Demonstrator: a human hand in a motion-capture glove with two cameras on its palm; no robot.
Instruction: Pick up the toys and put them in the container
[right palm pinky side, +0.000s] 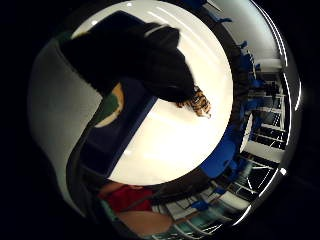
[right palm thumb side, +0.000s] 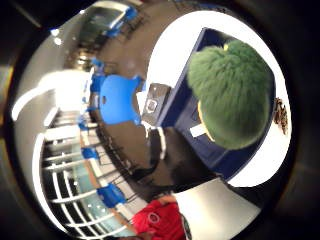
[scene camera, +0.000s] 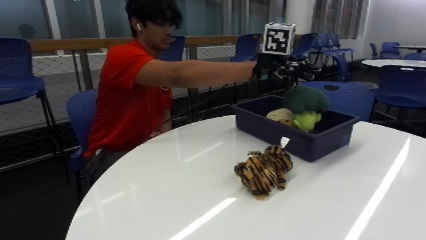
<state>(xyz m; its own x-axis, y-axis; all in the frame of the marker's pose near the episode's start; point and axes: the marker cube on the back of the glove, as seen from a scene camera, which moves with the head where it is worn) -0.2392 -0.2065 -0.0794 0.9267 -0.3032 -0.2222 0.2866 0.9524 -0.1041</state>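
— Where are the toys?

— The plush tiger (scene camera: 263, 171) lies on the white round table (scene camera: 166, 200), near the front, just in front of the dark blue container (scene camera: 313, 137) and apart from it. The green plush broccoli (scene camera: 305, 100) sits inside the container, upright, its pale green stalk down, with a tan plush toy (scene camera: 279, 117) beside it on the left.

— And the gloved hand?

— The right hand (scene camera: 276, 67) is stretched out over the far left corner of the container, above the broccoli. From the outside it looks clear of the toy, though the gap is small.

— Is it gripping anything?

— I cannot tell. In the thumb side palm view the broccoli (right palm thumb side: 231, 94) fills much of the picture over the container (right palm thumb side: 200, 122), so it is close to the palm, but the fingers do not show clearly. In the little finger side view the black glove (right palm pinky side: 145, 60) hangs over the container's edge (right palm pinky side: 120, 135), with the tiger (right palm pinky side: 199, 102) on the table (right palm pinky side: 165, 145) beyond.

— Who is working?

— A person in a red shirt (scene camera: 126, 100), seated at the left side of the table.
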